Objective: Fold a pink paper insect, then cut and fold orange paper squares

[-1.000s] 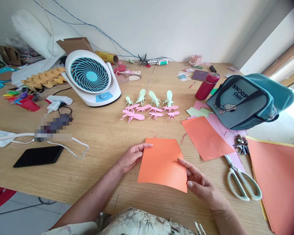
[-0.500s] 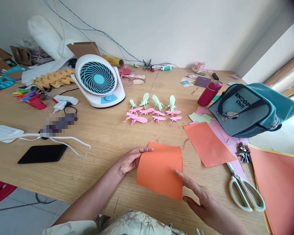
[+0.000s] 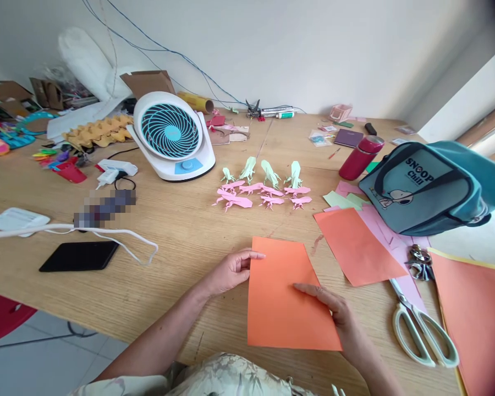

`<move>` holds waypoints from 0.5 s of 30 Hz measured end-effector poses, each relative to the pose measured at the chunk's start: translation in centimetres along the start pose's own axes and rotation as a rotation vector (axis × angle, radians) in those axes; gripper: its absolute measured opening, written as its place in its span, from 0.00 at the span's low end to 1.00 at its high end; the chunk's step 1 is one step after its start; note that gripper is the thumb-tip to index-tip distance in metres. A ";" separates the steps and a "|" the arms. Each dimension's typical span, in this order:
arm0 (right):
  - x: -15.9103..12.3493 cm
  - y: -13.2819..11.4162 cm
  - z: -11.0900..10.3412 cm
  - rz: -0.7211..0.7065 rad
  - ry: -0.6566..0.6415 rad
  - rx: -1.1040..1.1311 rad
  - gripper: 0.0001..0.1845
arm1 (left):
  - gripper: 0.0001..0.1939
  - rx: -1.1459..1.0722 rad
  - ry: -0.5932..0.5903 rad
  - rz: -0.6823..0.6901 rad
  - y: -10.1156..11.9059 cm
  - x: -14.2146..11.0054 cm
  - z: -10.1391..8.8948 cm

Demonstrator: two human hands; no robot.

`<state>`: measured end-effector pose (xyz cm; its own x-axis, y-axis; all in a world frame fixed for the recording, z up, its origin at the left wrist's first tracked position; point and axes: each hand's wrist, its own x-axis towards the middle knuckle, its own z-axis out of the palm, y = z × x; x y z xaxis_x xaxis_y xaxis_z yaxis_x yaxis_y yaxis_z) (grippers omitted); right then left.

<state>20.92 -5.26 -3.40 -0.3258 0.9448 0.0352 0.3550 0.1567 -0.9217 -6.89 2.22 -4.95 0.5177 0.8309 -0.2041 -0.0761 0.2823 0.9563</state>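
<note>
An orange paper sheet (image 3: pixel 284 297) lies flat on the wooden table (image 3: pixel 181 236) right in front of me. My left hand (image 3: pixel 231 270) rests at its upper left edge, fingers curled lightly against the paper. My right hand (image 3: pixel 334 311) lies on the sheet's right side, fingers stretched flat and pressing it down. Beyond the sheet stand several folded paper figures, pink ones (image 3: pixel 247 195) in front and pale green ones (image 3: pixel 268 171) behind.
A second orange sheet (image 3: pixel 357 245) and pink sheets lie to the right, with white-handled scissors (image 3: pixel 424 327), keys (image 3: pixel 418 258) and a large orange sheet (image 3: pixel 474 308). A teal bag (image 3: pixel 433 184), red bottle (image 3: pixel 361 157), white fan (image 3: pixel 171 135), black phone (image 3: pixel 79 256) and cable clutter surround.
The orange sheet has been turned and pulled nearer to me, now lying flat in a taller position. My right hand moved onto its right side; my left hand stayed at the upper left edge.
</note>
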 end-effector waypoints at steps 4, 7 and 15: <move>-0.2 -0.6 -0.5 0.032 -0.050 0.035 0.22 | 0.22 0.253 -0.041 0.099 -0.2 -0.1 -0.1; -0.4 -1.0 -0.8 0.090 -0.110 0.094 0.24 | 0.26 0.249 -0.049 0.090 -0.1 -0.1 0.0; -1.3 -0.4 -1.0 0.143 -0.230 0.024 0.19 | 0.34 -0.139 -0.041 -0.051 0.4 0.2 -0.2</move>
<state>22.13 -6.27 -2.70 -0.4654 0.8662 -0.1820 0.3919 0.0173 -0.9199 -6.94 2.61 -4.64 0.5582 0.7943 -0.2397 -0.1646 0.3892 0.9063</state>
